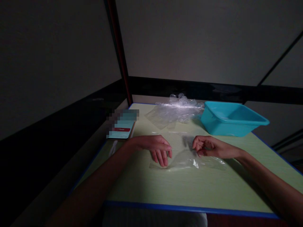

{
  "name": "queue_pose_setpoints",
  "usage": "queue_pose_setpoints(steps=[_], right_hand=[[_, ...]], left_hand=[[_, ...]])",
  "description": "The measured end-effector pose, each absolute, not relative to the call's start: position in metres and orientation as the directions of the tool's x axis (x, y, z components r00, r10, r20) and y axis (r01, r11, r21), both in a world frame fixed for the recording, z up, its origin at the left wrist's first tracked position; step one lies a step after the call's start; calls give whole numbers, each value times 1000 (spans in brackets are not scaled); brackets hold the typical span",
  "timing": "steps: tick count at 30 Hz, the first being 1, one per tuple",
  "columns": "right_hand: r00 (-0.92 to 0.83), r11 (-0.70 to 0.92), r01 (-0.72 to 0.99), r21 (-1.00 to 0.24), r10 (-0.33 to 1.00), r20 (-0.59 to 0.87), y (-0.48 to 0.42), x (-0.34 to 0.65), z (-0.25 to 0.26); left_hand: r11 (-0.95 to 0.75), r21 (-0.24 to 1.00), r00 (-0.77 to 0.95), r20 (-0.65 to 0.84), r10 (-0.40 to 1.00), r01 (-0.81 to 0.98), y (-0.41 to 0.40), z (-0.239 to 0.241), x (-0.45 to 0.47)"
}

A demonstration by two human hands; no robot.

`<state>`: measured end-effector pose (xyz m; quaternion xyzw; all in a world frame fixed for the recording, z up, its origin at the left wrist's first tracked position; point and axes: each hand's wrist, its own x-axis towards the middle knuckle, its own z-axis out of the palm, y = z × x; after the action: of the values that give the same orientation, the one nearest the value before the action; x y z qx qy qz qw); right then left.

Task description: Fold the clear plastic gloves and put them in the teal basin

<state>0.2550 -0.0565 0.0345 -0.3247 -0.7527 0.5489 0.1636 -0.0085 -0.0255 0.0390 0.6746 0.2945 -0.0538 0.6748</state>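
Observation:
A clear, thin plastic bag (182,160) lies partly on the table in front of me, its upper edge stretched between my two hands. My left hand (161,150) pinches that edge between thumb and forefinger, while its other fingers hang down against the film. On the other side, my right hand (205,147) has its fingers curled in, closed on the bag's right part. The exact grip of the right fingertips is partly hidden. Beyond the hands, a heap of similar clear plastic bags (176,110) is spread crumpled at the table's back.
A turquoise plastic basin (227,126) stands at the back right. At the left edge lies a phone-like flat device (120,130) with a lit, partly blurred screen, near a thin white strip (113,148). The pale green table (189,192) has a blue rim; walls rise behind and left.

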Motion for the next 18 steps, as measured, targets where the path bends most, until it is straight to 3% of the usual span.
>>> queue_pose_setpoints(steps=[18], right_hand=[[-641, 319, 359, -877, 767, 17, -50, 258, 24]], left_hand=[[-67, 793, 761, -553, 338, 606, -28, 49, -8]])
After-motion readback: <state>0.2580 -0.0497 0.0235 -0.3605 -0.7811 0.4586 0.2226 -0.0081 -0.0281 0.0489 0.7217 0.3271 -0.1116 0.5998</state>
